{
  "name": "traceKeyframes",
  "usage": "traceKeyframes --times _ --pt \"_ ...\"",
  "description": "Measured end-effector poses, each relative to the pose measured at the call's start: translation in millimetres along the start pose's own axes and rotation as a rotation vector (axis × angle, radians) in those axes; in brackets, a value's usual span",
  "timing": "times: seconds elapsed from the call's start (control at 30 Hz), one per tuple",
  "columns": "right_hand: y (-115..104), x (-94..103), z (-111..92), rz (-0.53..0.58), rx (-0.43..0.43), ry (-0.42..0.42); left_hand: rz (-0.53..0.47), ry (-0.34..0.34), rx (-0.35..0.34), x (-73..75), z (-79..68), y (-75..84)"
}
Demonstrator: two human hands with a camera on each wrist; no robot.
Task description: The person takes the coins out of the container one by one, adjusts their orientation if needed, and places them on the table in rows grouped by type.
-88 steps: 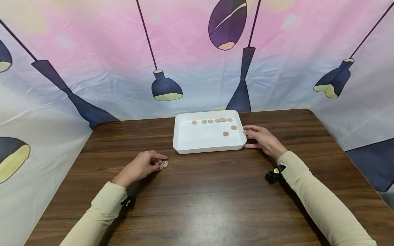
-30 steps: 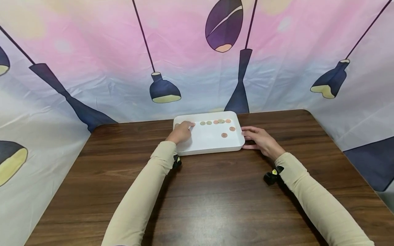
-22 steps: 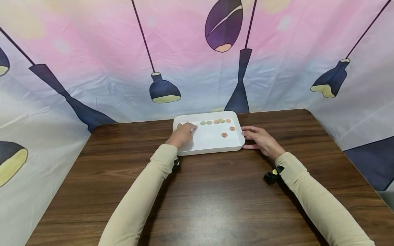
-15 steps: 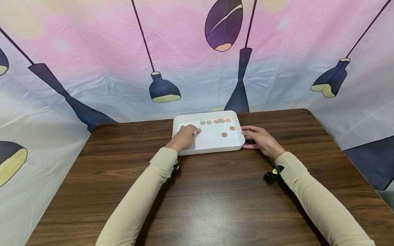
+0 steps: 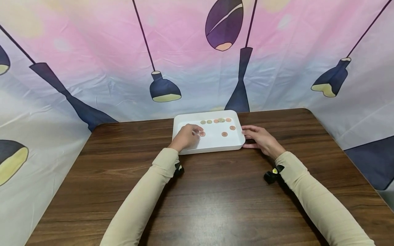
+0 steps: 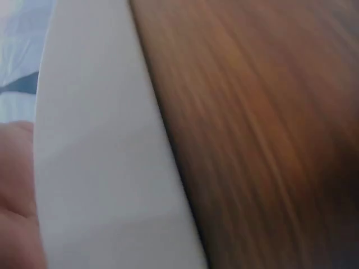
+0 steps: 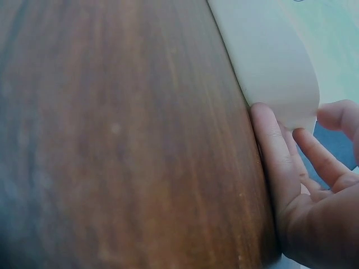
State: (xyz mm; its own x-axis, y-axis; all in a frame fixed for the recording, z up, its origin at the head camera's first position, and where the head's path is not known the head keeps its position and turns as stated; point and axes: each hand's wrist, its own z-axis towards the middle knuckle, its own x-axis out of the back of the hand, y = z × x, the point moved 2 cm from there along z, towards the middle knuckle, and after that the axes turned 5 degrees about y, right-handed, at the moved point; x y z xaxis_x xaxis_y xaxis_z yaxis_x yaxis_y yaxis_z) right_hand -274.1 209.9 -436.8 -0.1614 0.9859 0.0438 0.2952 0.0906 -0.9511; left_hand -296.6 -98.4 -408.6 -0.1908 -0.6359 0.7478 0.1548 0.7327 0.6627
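In the head view, a white tray (image 5: 212, 145) sits at the far side of the wooden surface (image 5: 197, 198), and a copper-coloured coin (image 5: 202, 134) lies flat in its left half, just beside the fingertips of the left hand (image 5: 185, 135). Guiding such a thin coin well probably calls for light, level fingertip pressure, clear of the row of coins (image 5: 209, 121) along the far wall. The left hand reaches over the tray's near left corner, fingers bent, its grip narrow; contact with the coin cannot be told. The right hand (image 5: 263, 140) lies against the right wall with its grip spread wide, a useful brace against skidding. In the left wrist view, the tray's outer wall hides the fingertips; only part of the hand shows beyond the rim. In the right wrist view, one finger lies low along the wall, others higher by the rim.
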Motion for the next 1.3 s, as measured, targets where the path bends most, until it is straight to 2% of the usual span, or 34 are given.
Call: traceKeyframes --times 0.1,0.2,0.43,0.67,1.03,1.3 --pt "0.4 0.7 0.4 0.000 -0.001 -0.004 -0.069 0.034 0.062 -2.8 4.6 -3.2" --pt "0.6 0.4 0.8 0.003 -0.003 -0.006 -0.085 0.074 0.101 -6.5 8.0 -6.0" --pt "-0.1 1.5 0.8 -0.007 -0.002 -0.005 -0.033 0.157 0.171 -11.4 9.5 -3.8" --pt "0.5 0.5 1.6 -0.003 -0.005 -0.013 0.003 0.197 0.218 -12.5 11.3 -2.8" --pt "0.7 -0.4 2.1 -0.010 -0.003 -0.011 0.050 0.178 0.186 -12.5 10.4 -2.0" --pt "0.5 -0.4 1.0 -0.016 -0.001 -0.005 -0.008 0.179 0.131 -10.7 8.9 -5.6"
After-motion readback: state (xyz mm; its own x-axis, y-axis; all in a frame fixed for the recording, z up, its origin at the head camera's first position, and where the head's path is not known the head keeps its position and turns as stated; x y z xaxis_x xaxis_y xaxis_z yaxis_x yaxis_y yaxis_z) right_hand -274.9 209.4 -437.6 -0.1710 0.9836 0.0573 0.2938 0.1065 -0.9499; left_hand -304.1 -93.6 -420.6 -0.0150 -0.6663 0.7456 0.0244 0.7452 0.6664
